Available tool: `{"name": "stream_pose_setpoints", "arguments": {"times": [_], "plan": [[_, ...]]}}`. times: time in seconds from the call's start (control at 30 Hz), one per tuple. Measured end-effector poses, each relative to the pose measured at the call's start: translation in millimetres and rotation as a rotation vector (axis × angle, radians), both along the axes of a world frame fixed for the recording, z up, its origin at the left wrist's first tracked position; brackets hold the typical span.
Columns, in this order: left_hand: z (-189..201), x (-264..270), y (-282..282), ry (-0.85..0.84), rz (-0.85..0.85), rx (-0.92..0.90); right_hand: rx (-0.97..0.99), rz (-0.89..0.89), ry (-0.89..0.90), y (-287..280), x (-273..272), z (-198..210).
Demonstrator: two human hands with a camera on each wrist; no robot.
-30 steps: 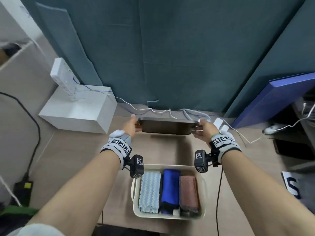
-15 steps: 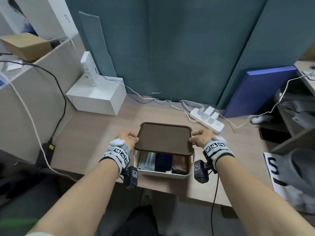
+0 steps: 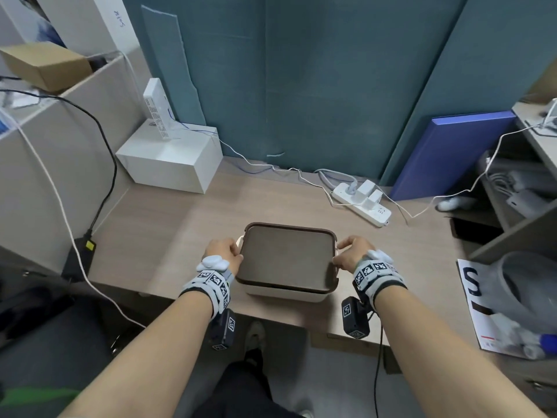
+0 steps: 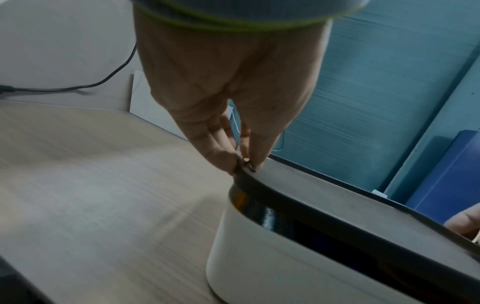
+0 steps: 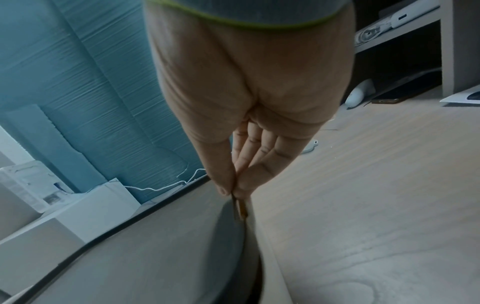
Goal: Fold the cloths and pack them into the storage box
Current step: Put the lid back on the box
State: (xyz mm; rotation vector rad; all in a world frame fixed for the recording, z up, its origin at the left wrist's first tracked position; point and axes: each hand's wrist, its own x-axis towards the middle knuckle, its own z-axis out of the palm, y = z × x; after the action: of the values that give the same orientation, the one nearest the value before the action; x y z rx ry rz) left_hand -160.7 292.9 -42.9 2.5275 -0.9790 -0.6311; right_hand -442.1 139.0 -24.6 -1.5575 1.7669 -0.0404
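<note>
Storage box under brown lid, pinched by left hand and right hand.

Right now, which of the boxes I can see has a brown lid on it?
The cream storage box at the desk's near edge, between both hands, which pinch its brown lid. The white box and the cardboard box have none.
</note>
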Motion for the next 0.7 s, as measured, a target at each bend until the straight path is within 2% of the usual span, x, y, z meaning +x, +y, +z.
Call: {"name": "stream_pose_setpoints", "arguments": {"times": [0.17, 0.5, 0.7], "plan": [[-5.1, -2.7, 8.8, -0.065, 0.003, 0.039, -0.016, 0.047, 0.004, 7.7, 5.3, -4.4], [-8.4, 4.6, 5.9, -0.004, -0.037, 0.178, -0.014, 0.265, 0.324, 12.8, 4.3, -10.5], [-3.8, 5.8, -9.7, -0.021, -0.093, 0.252, -0.035, 0.326, 0.345, 8.0, 10.6, -9.6]]}}
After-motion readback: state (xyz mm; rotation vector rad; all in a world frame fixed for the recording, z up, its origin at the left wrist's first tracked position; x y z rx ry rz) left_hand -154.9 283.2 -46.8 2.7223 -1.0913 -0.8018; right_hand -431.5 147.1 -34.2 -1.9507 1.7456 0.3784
